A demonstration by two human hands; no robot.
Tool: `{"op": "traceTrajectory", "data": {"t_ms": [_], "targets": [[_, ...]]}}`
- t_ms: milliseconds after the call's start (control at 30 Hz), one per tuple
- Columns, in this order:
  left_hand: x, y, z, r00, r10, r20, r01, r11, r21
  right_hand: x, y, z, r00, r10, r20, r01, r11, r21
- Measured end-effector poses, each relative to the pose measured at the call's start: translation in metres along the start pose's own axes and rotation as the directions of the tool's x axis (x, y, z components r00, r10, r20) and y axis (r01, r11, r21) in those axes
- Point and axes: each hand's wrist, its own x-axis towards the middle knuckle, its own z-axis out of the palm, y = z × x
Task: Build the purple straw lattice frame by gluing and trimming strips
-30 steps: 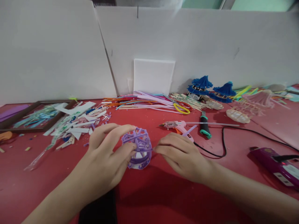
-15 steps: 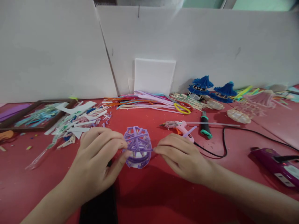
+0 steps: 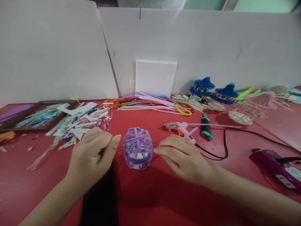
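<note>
A small round frame of purple strips and light sticks (image 3: pixel 138 144) stands on the red table between my hands. My right hand (image 3: pixel 181 157) pinches the right end of a purple strip (image 3: pixel 147 151) that lies across the front of the frame. My left hand (image 3: pixel 92 157) is just left of the frame, apart from it, with its fingers curled in and its thumb pointing up. Nothing shows in that hand. Behind my right hand lies a pink glue gun (image 3: pixel 182 128), with a short lilac strip (image 3: pixel 191 133) by its handle.
Strips and sticks (image 3: pixel 145 102) lie along the back with yellow-handled scissors (image 3: pixel 183 110). A green-black cutter (image 3: pixel 206 127) and a purple power strip (image 3: pixel 277 169) are to the right. Scraps (image 3: pixel 80 121) and a brown frame (image 3: pixel 44 128) lie left; blue-roofed models (image 3: pixel 203 86) stand back right.
My left hand has let go of the purple strip's left end and moved left, away from the frame. My right hand keeps its pinch and has hardly moved.
</note>
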Motion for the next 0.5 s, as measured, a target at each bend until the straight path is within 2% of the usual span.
{"op": "traceTrajectory", "data": {"t_ms": [133,300,400,500], "targets": [[0.0043,0.0005,0.0038,0.998,-0.017,0.058,0.016,1.000,0.018,-0.0010,0.0004,0.0013,1.000,-0.002,0.002,0.002,1.000,0.013],[0.0056,-0.0016,0.0052,0.998,-0.025,0.056,0.026,1.000,-0.011,-0.0026,0.0010,0.0029,1.000,-0.001,-0.010,0.001,1.000,0.028],[0.0037,-0.0032,0.0055,0.991,-0.136,0.017,0.137,0.988,-0.071,-0.0027,0.0009,0.0030,1.000,0.003,-0.007,-0.002,0.999,0.032],[0.0014,-0.0038,0.0059,0.961,-0.276,-0.006,0.272,0.952,-0.138,-0.0022,0.0008,0.0027,1.000,0.009,-0.016,-0.008,1.000,0.030]]}}
